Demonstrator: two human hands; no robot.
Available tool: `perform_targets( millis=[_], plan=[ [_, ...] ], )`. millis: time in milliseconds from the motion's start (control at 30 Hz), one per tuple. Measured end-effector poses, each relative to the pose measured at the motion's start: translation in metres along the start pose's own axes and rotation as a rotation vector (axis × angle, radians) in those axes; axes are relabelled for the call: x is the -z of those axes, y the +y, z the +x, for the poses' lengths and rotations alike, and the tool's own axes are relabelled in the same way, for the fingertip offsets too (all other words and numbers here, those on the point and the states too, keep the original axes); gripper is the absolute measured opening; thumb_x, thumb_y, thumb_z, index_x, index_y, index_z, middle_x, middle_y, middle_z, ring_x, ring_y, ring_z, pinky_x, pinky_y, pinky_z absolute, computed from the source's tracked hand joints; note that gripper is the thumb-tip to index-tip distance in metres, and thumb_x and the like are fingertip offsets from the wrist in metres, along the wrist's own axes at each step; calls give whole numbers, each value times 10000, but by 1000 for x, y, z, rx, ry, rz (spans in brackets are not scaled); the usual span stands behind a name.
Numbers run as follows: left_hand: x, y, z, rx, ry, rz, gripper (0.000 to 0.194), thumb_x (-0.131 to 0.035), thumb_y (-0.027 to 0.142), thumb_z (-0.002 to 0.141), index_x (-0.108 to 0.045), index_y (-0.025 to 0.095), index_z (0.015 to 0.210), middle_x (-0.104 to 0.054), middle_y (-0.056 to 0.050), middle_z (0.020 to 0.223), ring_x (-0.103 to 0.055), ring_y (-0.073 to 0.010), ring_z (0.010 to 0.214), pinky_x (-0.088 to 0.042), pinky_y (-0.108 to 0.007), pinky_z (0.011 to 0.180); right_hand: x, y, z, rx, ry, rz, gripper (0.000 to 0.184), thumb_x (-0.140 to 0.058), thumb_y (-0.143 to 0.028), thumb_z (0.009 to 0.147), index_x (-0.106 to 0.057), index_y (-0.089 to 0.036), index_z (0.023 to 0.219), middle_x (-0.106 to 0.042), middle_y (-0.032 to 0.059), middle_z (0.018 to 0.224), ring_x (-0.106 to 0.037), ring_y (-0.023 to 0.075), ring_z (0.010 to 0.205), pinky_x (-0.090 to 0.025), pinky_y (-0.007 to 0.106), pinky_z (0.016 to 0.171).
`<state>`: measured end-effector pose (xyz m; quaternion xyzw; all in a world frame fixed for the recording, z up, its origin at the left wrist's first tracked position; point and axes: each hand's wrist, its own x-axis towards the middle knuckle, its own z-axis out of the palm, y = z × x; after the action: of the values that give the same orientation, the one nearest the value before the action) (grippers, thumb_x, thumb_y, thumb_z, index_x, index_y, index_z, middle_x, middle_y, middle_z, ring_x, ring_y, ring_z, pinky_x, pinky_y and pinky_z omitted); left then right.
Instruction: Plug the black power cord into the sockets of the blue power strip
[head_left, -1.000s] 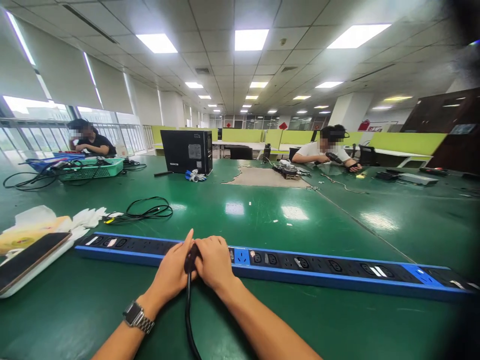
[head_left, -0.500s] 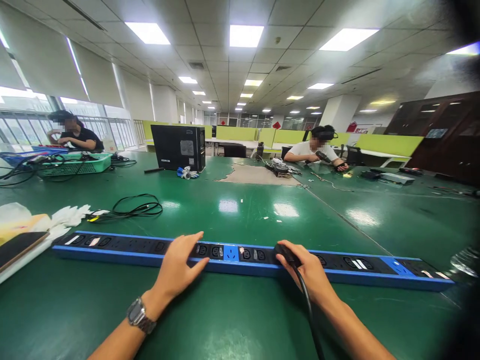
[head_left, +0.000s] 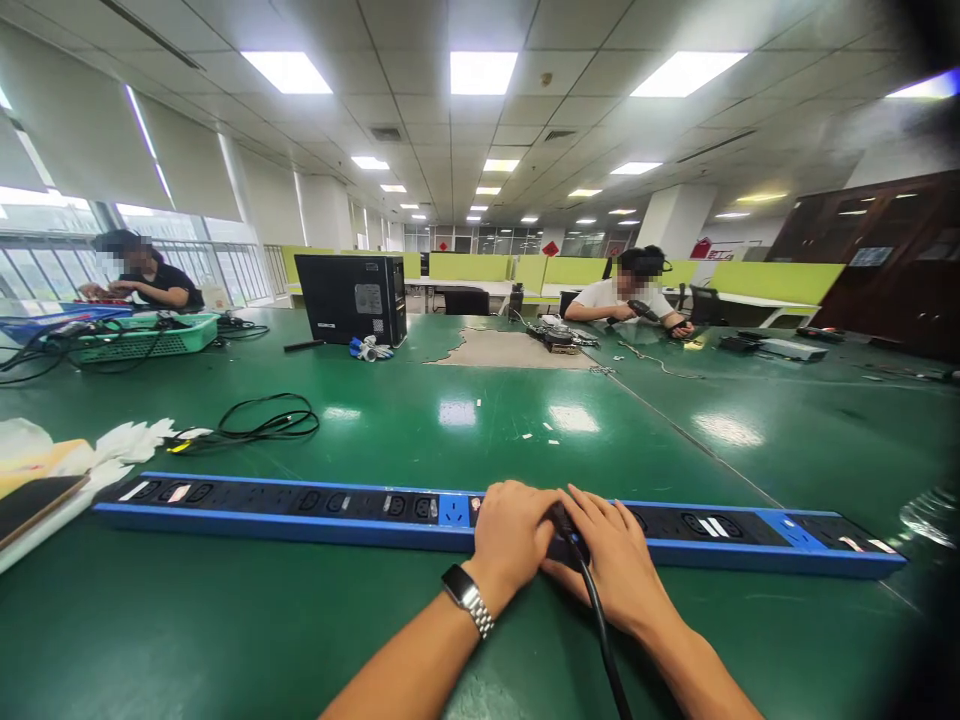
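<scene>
A long power strip (head_left: pixel 300 525) with a blue housing and black and blue sockets lies across the green table in front of me. My right hand (head_left: pixel 615 565) is closed round the black plug (head_left: pixel 566 530) of a power cord, over the right half of the strip. My left hand (head_left: pixel 514 530) is curled against the plug's other side, its fingertips meeting those of the right hand. The plug's front end and the socket under it are hidden, so I cannot tell how deep it sits. From the plug, the black cord (head_left: pixel 604 635) runs down toward me.
Beyond the strip lies a coiled black cable (head_left: pixel 274 425). A phone (head_left: pixel 37 505) and white gloves (head_left: pixel 131 445) are at the left edge. Farther back stand a green basket (head_left: pixel 150 340) with cables and a black computer case (head_left: pixel 349 300). Two people sit across the table.
The right hand carried the plug rightward along the strip from beside the left hand. My left hand, open half a second ago, has moved right and closed at the plug.
</scene>
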<state>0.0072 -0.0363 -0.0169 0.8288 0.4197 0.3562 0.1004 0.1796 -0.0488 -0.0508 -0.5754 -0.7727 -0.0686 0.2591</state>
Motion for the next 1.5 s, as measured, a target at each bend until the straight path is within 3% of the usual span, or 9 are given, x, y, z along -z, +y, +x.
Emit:
perform_targets(
  millis=[100, 200, 367, 533, 767, 900, 1100, 1300, 1500],
  plan=[
    [18, -13, -9, -27, 177, -52, 365, -508, 118, 855, -617, 238, 1182, -701, -52, 1109, -595, -221, 1046, -463, -414, 957, -1, -1, -2, 2, -19, -66, 682, -653, -506, 727, -538, -184, 1317, -545, 131, 1383, -473, 318, 1268, -310, 545, 1075],
    [55, -44, -29, 53, 326, -77, 397, -465, 107, 862, -604, 218, 1217, -691, -67, 1136, -590, -218, 1080, -457, -406, 977, -2, -6, 0, -51, -23, -80, 694, -644, -530, 727, -535, -192, 1322, -540, 117, 1391, -458, 309, 1285, -303, 547, 1076],
    [92, -77, -55, 140, 195, -109, 344, -510, 147, 863, -635, 208, 1178, -717, -62, 1071, -642, -205, 991, -511, -366, 902, -4, -8, 2, -128, -20, -47, 682, -643, -561, 720, -560, -200, 1293, -556, 115, 1372, -456, 320, 1289, -266, 585, 1083],
    [83, -69, -53, 92, 58, -1, 398, -553, 105, 820, -644, 255, 1177, -718, -36, 1111, -645, -218, 1011, -506, -382, 909, -5, -26, 4, -105, 19, 77, 630, -622, -553, 752, -544, -246, 1296, -582, 103, 1339, -485, 322, 1263, -262, 609, 1076],
    [80, -73, -54, 81, 106, 74, 398, -557, 103, 816, -627, 255, 1177, -717, -36, 1123, -647, -217, 1029, -493, -383, 932, -16, -103, 32, 170, 88, 361, 584, -666, -386, 769, -518, -214, 1308, -623, 117, 1260, -553, 285, 1159, -412, 506, 1011],
    [84, -77, -54, 86, 26, 120, 358, -565, 125, 819, -629, 243, 1151, -722, -49, 1058, -657, -222, 952, -509, -368, 857, -23, -126, 46, 223, 134, 398, 502, -607, -401, 827, -543, -181, 1273, -655, 120, 1197, -586, 268, 1081, -459, 467, 948],
    [84, -86, -57, 66, 54, 155, 577, -557, 82, 736, -510, 231, 1291, -676, -78, 1146, -608, -250, 1062, -460, -430, 960, -34, -131, 45, 233, 152, 339, 481, -565, -393, 881, -522, -165, 1303, -706, 103, 1064, -618, 253, 962, -483, 443, 878],
    [80, -85, -62, 43, 38, 132, 718, -617, 199, 717, -391, 216, 1398, -649, -100, 1212, -601, -267, 1090, -454, -440, 978, -35, -125, 46, 335, 262, 354, 310, -522, -376, 925, -627, -205, 1162, -718, 90, 1019, -617, 221, 896, -499, 387, 810],
    [77, -82, -61, 58, 22, 190, 647, -604, 203, 760, -429, 204, 1383, -662, -99, 1190, -603, -262, 1082, -445, -449, 975, -30, -117, 46, 397, 277, 288, 289, -524, -368, 927, -662, -200, 1116, -722, 93, 1012, -616, 212, 876, -499, 371, 794]
  ],
)
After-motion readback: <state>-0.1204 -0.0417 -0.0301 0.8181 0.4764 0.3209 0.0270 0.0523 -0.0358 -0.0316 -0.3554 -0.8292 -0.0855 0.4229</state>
